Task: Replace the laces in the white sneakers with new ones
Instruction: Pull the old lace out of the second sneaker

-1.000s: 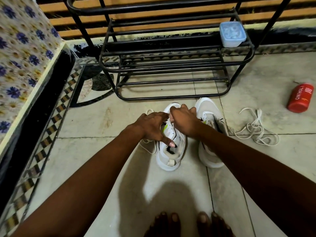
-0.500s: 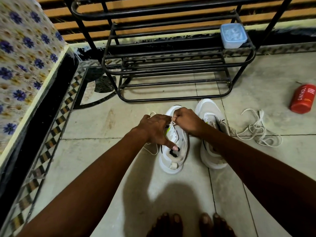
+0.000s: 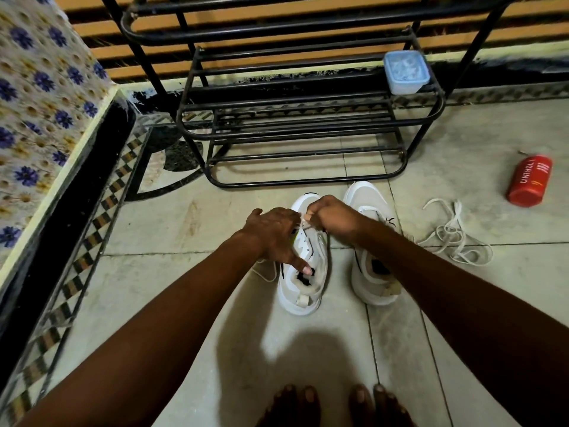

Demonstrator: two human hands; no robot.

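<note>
In the middle of the frame two white sneakers stand side by side on the tiled floor [image 3: 308, 349], toes pointing up the frame toward a black metal rack [image 3: 308, 124]. Both hands work over the left sneaker [image 3: 303, 272]. The left hand [image 3: 272, 232] lies across its near side, thumb stretched down to the collar by the opening; the other fingers are hidden behind the hand, so I cannot tell whether they grip anything. The right hand [image 3: 334, 217] is curled over the toe end, pinching a white lace [image 3: 306, 224] that runs down to the eyelets. A thin loop of the lace also shows on the floor just left of this shoe.

The right sneaker [image 3: 372, 272], partly under the right forearm, shows some lacing near its toe. To its right lies a loose pile of laces [image 3: 452, 238], and further right, toward the frame's edge, a red can [image 3: 530, 184] on its side. A pale blue lidded box [image 3: 405, 71] sits on the rack.

The likely trouble: a pull with the shoe only lightly steadied could drag or tip it, or draw the lace unevenly so one end runs short. The tip could slip from the pinch, or pass through the wrong eyelet, since the hands hide the eyelets. The loose pile could be mistaken for the lace in use.
</note>
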